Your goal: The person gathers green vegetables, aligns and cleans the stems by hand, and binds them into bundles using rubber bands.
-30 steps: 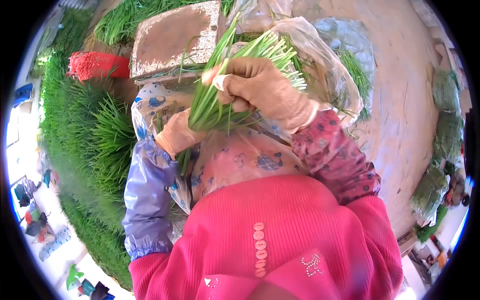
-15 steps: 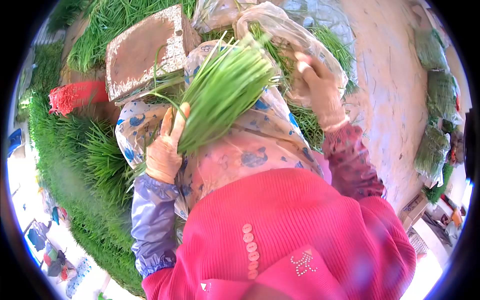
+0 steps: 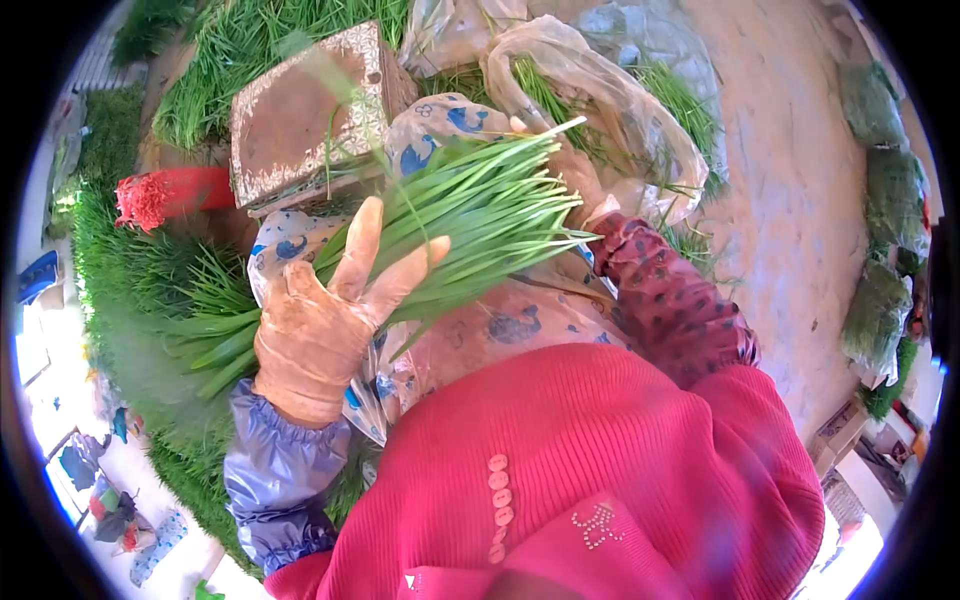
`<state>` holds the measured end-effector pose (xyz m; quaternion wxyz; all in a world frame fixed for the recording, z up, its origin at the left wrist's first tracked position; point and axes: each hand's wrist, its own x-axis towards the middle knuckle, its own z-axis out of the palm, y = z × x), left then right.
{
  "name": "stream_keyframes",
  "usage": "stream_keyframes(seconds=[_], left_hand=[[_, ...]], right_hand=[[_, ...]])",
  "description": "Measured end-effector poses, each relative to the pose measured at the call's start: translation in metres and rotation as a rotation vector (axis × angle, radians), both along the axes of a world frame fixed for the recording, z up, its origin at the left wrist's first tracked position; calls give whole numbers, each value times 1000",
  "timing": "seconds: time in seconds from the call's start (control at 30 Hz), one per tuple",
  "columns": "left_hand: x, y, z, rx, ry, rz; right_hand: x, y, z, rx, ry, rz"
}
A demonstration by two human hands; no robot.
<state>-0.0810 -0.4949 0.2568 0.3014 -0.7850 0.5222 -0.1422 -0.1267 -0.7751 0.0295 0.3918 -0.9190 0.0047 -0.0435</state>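
The left hand (image 3: 318, 340), gloved, is held with fingers spread over one bundle of green stalks (image 3: 480, 200), which extends between both hands. The right hand (image 3: 572, 172) is partly hidden behind the cut ends; its grip cannot be told. Beneath the hands, a plastic sheet (image 3: 515, 322) is printed with blue whales. Beyond the left hand, one square block (image 3: 300, 110) and one red bundle (image 3: 190, 192) are seen.

Produce workspace, with heaped greens (image 3: 130, 310) and bagged bundles (image 3: 895, 200) around.
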Motion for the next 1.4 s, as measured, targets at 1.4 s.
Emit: stream_keyframes(seconds=[1.4], left_hand=[[14,-7,-113,-663,1360,506]], right_hand=[[-92,-17,120,-187,-37,32]])
